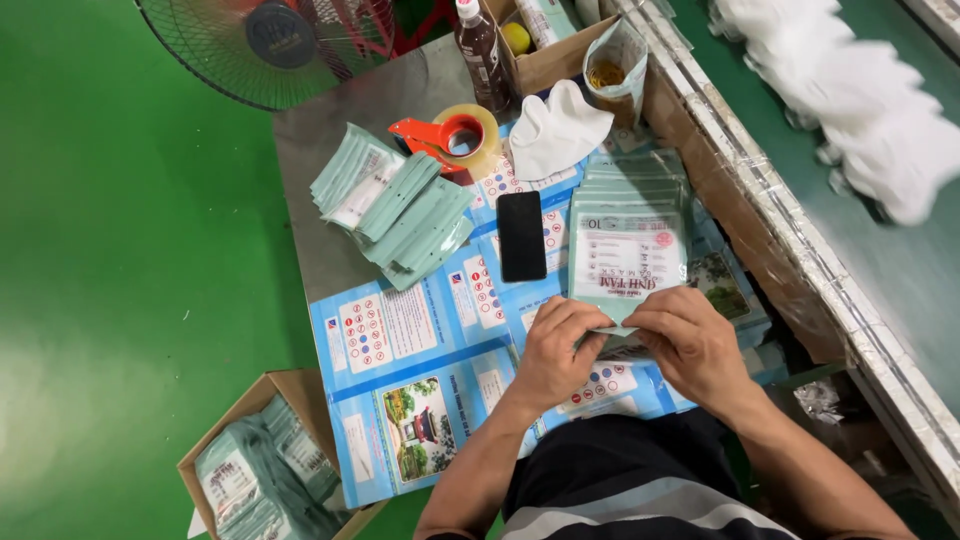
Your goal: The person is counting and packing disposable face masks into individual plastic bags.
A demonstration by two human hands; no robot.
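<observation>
Both hands met at the near edge of the pale green packet (pixel 627 262) topping a stack. The left hand (pixel 556 352) and right hand (pixel 690 345) pinched that edge with curled fingers, equally close. Its long axis ran near to far, leaning slightly right, printed face up. A black phone (pixel 521 236) lay just left.

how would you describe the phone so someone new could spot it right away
Start at the grey worktable covered with blue printed sheets. Between the fanned pile of pale green packets and the neat stack of packets above the person's hands lies the phone. It is the only plain black, glossy rectangle there, lying flat with a dark screen.
</observation>
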